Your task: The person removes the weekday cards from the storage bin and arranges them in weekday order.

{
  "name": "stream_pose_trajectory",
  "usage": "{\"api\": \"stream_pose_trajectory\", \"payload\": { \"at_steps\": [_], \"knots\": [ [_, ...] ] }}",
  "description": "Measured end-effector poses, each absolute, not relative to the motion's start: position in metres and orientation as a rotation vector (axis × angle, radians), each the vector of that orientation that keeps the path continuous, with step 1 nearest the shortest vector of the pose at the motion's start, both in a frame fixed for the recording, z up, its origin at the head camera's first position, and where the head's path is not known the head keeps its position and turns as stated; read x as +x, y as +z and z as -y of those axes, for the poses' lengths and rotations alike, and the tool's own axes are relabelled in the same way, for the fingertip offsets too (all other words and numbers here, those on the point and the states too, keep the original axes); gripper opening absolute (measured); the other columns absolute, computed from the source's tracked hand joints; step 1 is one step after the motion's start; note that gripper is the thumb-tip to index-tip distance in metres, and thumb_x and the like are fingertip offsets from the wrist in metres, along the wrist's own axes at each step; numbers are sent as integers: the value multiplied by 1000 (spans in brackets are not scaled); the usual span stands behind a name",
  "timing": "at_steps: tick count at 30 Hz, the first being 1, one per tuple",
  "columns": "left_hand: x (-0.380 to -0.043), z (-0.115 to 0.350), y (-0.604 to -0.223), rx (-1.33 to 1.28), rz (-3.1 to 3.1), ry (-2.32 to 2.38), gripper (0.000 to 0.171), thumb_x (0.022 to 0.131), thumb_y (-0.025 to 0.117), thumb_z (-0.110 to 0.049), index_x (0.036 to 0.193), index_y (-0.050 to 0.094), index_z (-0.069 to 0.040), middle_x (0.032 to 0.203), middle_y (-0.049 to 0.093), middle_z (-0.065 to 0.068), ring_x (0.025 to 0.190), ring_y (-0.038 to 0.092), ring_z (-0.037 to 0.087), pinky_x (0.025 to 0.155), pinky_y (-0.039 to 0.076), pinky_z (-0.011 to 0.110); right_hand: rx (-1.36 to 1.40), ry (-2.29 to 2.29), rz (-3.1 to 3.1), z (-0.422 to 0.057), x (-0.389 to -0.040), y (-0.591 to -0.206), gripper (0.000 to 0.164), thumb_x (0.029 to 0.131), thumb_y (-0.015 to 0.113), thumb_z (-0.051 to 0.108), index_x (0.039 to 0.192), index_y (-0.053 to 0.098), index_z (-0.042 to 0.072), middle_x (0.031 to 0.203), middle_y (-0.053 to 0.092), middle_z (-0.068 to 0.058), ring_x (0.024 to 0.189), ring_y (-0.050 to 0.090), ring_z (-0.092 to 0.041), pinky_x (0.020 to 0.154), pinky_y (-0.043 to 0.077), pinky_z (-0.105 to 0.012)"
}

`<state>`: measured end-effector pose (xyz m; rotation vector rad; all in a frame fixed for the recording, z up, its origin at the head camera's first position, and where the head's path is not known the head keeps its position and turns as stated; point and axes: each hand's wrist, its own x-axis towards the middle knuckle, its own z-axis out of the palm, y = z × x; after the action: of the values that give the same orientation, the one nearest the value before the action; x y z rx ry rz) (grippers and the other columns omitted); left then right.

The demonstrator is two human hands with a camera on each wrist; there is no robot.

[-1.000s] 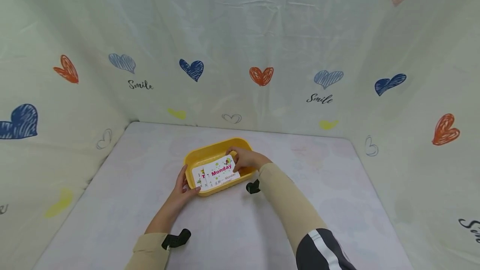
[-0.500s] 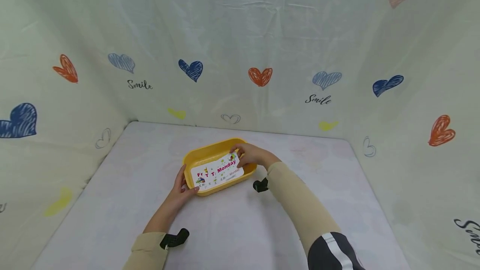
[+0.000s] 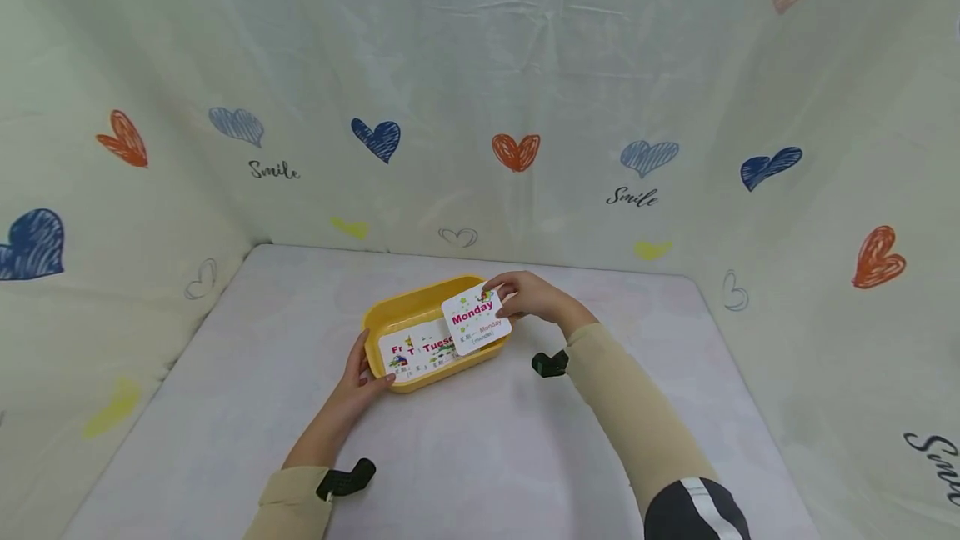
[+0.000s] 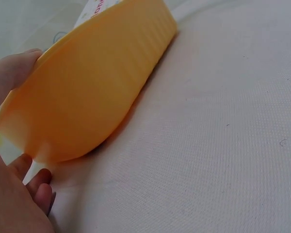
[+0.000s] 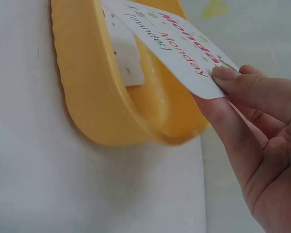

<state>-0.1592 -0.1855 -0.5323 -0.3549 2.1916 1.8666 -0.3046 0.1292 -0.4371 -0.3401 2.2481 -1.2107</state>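
A white card printed "Monday" (image 3: 474, 325) is pinched by its right corner between the thumb and fingers of my right hand (image 3: 538, 298). It tilts over the right part of a yellow plastic tray (image 3: 405, 303), above the rim in the right wrist view. Inside the tray lie several overlapping cards (image 3: 417, 353), one reading "Tues...", its end hidden behind the Monday card. My left hand (image 3: 362, 383) grips the tray's left end. In the left wrist view its thumb (image 4: 20, 68) lies at the tray's rim, the other fingers curled lower by the end wall.
The tray stands toward the far side of a table with a white cloth (image 3: 465, 457). Behind and at both sides hangs a pale curtain (image 3: 555, 90) with printed hearts. A dark wrist mount (image 3: 347, 480) sits at the left cuff, another (image 3: 551, 364) at the right.
The right hand has drawn the Monday card up and rightward off the other cards, uncovering the "Tues..." card beneath. The left hand stays at the tray's left end.
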Motion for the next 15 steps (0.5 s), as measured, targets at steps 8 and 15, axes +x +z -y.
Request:
{"api": "stream_pose_trajectory", "payload": {
  "at_steps": [8,15],
  "knots": [
    [-159,185,-529,-339,-2186,1859,103,86,74,-21,157,0,-34,161,10,13,141,16,34,112,15,54,-274,-1312,-2219,-155,-302,-436,49,87,71,1,132,58,16,112,54,-12,90,61,-25,71,58,-36],
    [-162,188,-522,-318,-2229,1779,103,85,75,-24,157,2,-32,161,13,13,133,37,34,110,27,57,-249,-1393,-2181,-177,-298,-436,49,91,65,3,137,54,18,121,51,-12,96,61,-28,71,58,-41]
  ]
}}
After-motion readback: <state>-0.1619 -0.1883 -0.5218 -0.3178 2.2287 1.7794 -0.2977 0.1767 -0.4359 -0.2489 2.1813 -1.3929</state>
